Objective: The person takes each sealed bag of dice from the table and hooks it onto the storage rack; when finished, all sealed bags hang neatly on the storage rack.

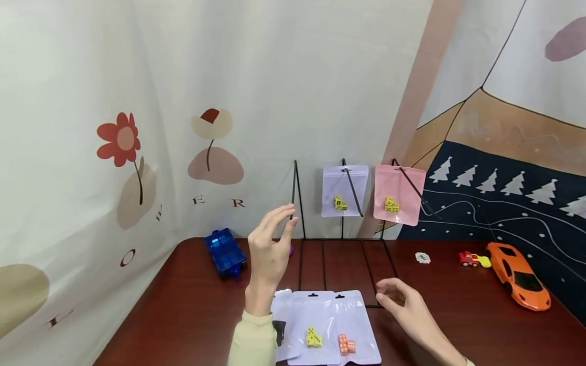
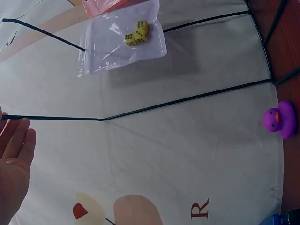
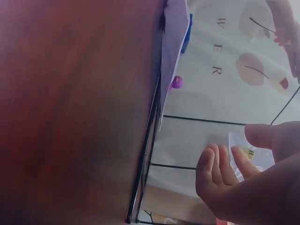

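A black wire display rack [image 1: 320,239] stands on the table with prongs sloping forward. My left hand [image 1: 270,246] is raised, thumb and fingertips pinching the tip of the bare left prong [image 2: 56,117]. From the middle prong hangs a lilac zip bag [image 1: 331,185] with yellow dice; from the right prong, a pink zip bag [image 1: 403,185] with yellow dice. Several lilac bags overlap at the table's front, including one with yellow dice [image 1: 314,337] and another with orange dice [image 1: 346,345]. To their right, my right hand [image 1: 409,307] hovers with loosely bent fingers, holding nothing.
A blue translucent toy [image 1: 225,252] lies left of the rack, and a purple rubber duck [image 2: 281,119] sits near its base. To the right are a white chip-like piece [image 1: 422,257], a small red and yellow toy [image 1: 473,260] and an orange toy car [image 1: 517,277]. Printed cloth hangs behind.
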Available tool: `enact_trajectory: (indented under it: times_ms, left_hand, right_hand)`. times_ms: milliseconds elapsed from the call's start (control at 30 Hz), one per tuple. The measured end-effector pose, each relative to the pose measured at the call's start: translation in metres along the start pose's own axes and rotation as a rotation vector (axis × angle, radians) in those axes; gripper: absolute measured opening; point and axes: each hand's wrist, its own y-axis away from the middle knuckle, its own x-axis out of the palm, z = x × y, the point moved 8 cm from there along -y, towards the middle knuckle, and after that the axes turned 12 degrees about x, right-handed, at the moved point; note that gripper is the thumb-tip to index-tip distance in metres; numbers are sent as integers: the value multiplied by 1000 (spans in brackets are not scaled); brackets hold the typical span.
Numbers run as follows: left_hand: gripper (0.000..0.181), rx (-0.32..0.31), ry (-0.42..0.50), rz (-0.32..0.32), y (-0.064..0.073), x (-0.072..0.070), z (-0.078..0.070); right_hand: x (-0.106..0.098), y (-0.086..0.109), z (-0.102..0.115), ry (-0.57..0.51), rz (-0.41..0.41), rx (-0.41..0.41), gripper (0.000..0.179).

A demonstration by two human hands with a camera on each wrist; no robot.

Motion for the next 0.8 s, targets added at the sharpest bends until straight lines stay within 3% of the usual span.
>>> enact_trajectory:
  times_ms: [167,467,800]
  left_hand:
    - [22,-8,-16,25,0,1,2]
    - [22,-23,-11,23,2,0,2]
    - [21,-35,-6,23,2,2,0]
  right_hand:
    - [9,8,-12,33,122,113,23]
    - [29,20,-21,119,442,83,15]
    - [40,26,-33,84,593,102,13]
